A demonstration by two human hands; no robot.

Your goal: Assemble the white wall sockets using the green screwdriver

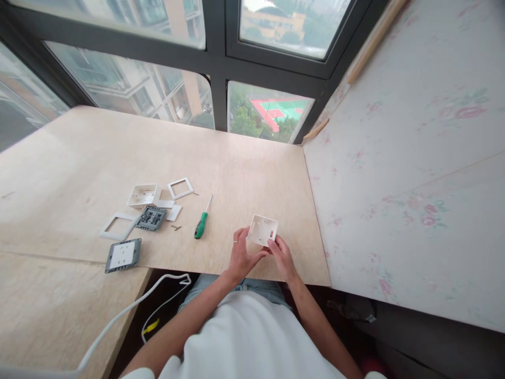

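Observation:
Both hands hold a white plastic socket back box near the table's front edge, its open side facing up toward me. My left hand grips its left side and lower edge, a ring on one finger. At the lower right corner, my right hand has its thumb on the box and the other fingers behind it, partly hidden. To the left lies a green-handled screwdriver, its shaft pointing away from me.
On the wooden table, further left, are another white back box, two white frames, a socket panel, a dark module, white plates and small screws. A floral wall bounds the right; windows stand behind. A white cable hangs at lower left.

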